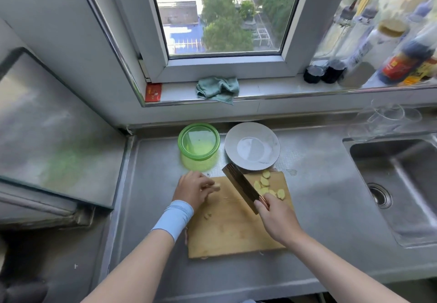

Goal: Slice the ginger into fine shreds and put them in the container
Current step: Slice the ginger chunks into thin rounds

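Stacking the far-right ginger slices (266, 187) before shredding seems smart imo. Rn the right hand (276, 220) grips the cleaver (241, 185) and the left hand (191, 190) pinches a ginger nub (216, 186), so go slow.

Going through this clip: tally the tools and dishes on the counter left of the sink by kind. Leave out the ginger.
cutting board: 1
knife: 1
green container: 1
white plate: 1
Total: 4
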{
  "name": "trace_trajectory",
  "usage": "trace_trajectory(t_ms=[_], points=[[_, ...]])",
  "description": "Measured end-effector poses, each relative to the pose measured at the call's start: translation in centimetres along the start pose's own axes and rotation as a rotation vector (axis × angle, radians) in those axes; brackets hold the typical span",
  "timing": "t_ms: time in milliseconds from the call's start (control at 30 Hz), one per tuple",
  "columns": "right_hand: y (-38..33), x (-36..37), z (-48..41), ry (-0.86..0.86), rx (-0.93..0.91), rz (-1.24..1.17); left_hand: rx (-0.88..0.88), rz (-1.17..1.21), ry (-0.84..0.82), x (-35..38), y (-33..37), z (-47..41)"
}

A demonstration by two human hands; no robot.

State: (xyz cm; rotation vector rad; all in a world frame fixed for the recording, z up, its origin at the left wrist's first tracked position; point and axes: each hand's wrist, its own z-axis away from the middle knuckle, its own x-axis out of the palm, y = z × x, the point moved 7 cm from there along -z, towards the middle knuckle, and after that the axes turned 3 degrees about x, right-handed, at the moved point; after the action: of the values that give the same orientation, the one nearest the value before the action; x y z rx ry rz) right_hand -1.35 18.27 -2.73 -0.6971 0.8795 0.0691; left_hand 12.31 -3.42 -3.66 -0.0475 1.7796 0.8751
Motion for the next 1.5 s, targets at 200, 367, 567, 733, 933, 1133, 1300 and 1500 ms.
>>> trace_trajectory(t_ms=[200,367,567,733,933,1133,1300,1500], points=[[0.3,0.1,0.9,0.008,0.014,0.005,0.081,0.111,0.045,4.2,3.7,5.6],[1.3,0.1,1.4,-0.015,-0.004,0.026,0.088,0.231,-0.021,5.7,4.9,8.8],[2.3,0.4,1.9,-0.068,-0.053,0.049,-0.2,0.271,0.244,2.1,2.0,10.3],[2.7,0.8,1.9,-0.097,-0.114,0.084,-0.077,0.214,0.088,4.1,3.7,10.5],[2.9,1.0,1.8,-0.121,-0.136,0.117,-0.122,0.07,0.02,6.7,4.7,11.3],[3.4,0.2,1.6,-0.112,-0.133,0.141,-0.192,0.005,0.168,4.8,5.5,11.7],[4.3,-0.2,1.4,-0.104,-0.111,0.116,0.279,-0.079,-0.129,7.0,6.1,9.3],[4.2,-0.4,1.5,-0.113,-0.116,0.11,0.314,-0.269,-0.037,6.2,7.7,8.5]])
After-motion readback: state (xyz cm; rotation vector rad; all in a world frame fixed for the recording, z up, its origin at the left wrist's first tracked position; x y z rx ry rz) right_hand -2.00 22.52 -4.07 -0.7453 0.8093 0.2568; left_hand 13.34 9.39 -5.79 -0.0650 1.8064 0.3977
